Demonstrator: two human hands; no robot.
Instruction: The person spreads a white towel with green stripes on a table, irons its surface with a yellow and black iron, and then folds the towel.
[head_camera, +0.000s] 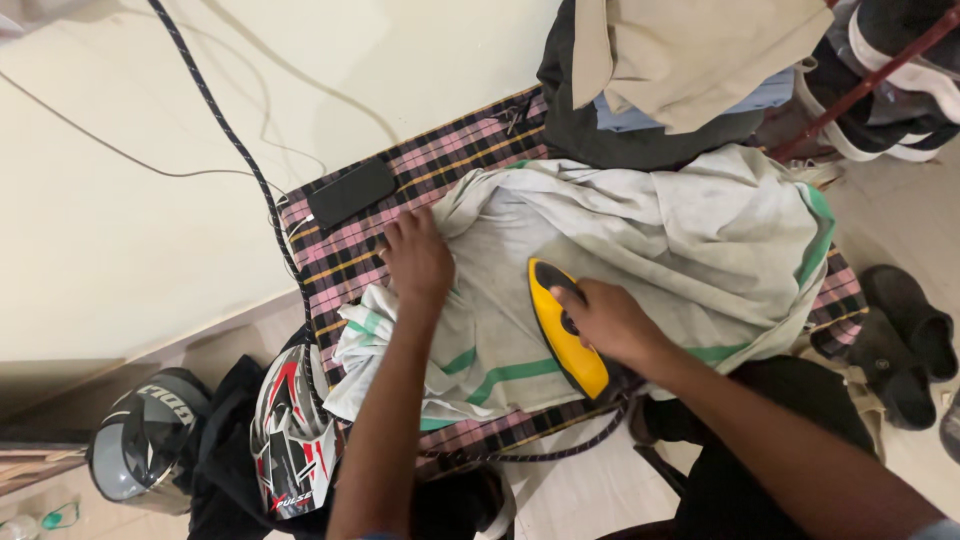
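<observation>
My right hand (612, 322) wraps the yellow-and-black iron (565, 328) on the pale green-striped cloth (640, 240) spread over the plaid-covered counter (345, 265), while my left hand (418, 258) presses flat, fingers spread, pinning the fabric taut.

Yellow iron (565, 325) flat on crumpled pale cloth (640, 250) with green stripes, spread over table.

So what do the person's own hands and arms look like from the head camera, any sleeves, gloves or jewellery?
Both arms are bare along most of their visible length. The left hand and right hand wear no gloves, and no rings, watch or bracelet can be seen. At the bottom right corner a sliver of light blue-grey fabric, probably a short sleeve edge, shows on the right arm.
</observation>
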